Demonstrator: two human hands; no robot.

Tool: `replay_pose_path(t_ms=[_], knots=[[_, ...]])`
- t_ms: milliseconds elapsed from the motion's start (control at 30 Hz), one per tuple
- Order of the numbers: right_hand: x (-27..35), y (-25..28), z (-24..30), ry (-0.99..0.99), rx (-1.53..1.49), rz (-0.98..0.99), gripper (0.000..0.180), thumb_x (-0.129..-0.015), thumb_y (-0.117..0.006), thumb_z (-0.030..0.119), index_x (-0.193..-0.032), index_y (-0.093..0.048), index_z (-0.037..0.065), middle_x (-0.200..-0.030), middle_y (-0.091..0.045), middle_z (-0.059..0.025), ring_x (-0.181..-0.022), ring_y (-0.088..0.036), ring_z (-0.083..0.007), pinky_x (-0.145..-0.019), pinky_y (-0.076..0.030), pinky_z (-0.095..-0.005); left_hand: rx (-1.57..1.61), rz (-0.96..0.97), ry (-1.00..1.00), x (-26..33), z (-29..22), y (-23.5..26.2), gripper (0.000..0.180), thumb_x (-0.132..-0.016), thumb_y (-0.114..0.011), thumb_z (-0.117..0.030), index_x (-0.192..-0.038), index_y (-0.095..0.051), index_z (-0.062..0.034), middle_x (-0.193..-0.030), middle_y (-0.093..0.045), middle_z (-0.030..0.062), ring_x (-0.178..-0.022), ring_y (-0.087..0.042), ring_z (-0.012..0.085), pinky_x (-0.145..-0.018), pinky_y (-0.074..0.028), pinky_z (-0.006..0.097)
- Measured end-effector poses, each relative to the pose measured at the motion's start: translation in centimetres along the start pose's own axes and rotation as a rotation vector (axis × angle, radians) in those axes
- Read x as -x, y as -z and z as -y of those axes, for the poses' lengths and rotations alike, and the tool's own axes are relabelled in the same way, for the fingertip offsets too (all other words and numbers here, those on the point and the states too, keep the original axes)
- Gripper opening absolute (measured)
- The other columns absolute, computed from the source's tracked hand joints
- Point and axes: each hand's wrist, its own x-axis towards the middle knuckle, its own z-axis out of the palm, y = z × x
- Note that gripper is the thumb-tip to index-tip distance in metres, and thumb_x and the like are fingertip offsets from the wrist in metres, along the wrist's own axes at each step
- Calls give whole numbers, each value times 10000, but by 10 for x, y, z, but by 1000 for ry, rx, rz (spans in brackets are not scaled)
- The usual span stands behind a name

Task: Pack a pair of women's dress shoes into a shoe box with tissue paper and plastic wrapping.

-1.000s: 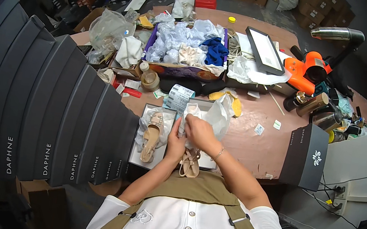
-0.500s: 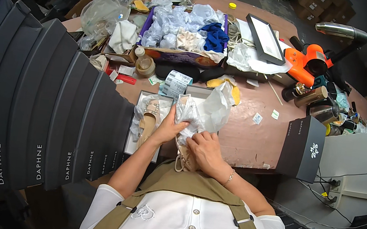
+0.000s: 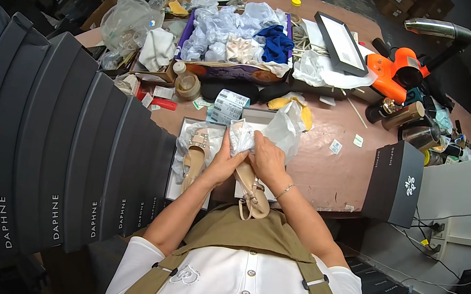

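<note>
Between both hands is a beige sandal [image 3: 252, 196], its strap end toward me and its toe end covered by crumpled white tissue paper [image 3: 241, 136]. My left hand [image 3: 226, 162] is closed around the left side of the wrapped part. My right hand [image 3: 269, 159] grips the same part from the right, fingers pressed on the tissue. Left of them, the matching sandal [image 3: 196, 154], with a studded strap, lies on tissue in an open shoebox half [image 3: 207, 202]. Behind my hands, a loose tissue sheet [image 3: 284, 131] spills over another box part [image 3: 257, 114].
Tall stacks of dark shoeboxes [image 3: 87, 143] line the left. A purple-edged carton [image 3: 231, 72] of tissue stands at the back, beside a glue bottle [image 3: 187, 82]. An orange heat tool [image 3: 389, 73], flasks [image 3: 401, 117] and a dark box [image 3: 394, 182] occupy the right.
My right hand has moved from the sandal's strap end up to the tissue-covered toe. The tissue is now bunched tighter there, and more of the sole and straps shows.
</note>
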Motion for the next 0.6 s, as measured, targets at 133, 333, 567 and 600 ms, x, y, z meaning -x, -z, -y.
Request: replay_pose_path(t_ms=[133, 333, 567, 600], knots=[[11, 17, 5, 152, -8, -216, 409, -678, -733, 168, -997, -496, 71, -888, -556, -82, -920, -552, -293, -719, -457, -400, 184, -7, 116, 7, 2, 2, 666, -915, -557, -53, -1454, -167, -73, -1332, -429, 102, -1213, -438, 177, -1008, -379, 315], [15, 39, 3, 254, 63, -35, 291, -711, -707, 105, -953, -549, 67, -913, -535, -121, -872, -547, -319, -730, -449, -400, 87, 30, 45, 2, -9, -2, 859, -846, -672, -88, -1471, -85, -35, -1371, -387, 140, -1233, -427, 201, -994, -398, 306], [17, 34, -41, 134, -504, -153, 104, -857, -614, 122, -881, -528, 70, -860, -575, -61, -803, -581, -214, -729, -471, -353, 204, 150, 57, -6, 0, 3, 925, -775, -727, -15, -1472, -120, -47, -1347, -432, 96, -1218, -451, 179, -995, -403, 308], [14, 34, -55, 48, -697, -211, 99, -888, -596, 141, -880, -521, 77, -874, -585, -50, -807, -588, -187, -729, -474, -349, 222, 168, 79, -11, 0, 4, 926, -769, -719, 3, -1474, -121, -55, -1362, -412, 100, -1234, -433, 183, -1007, -391, 315]])
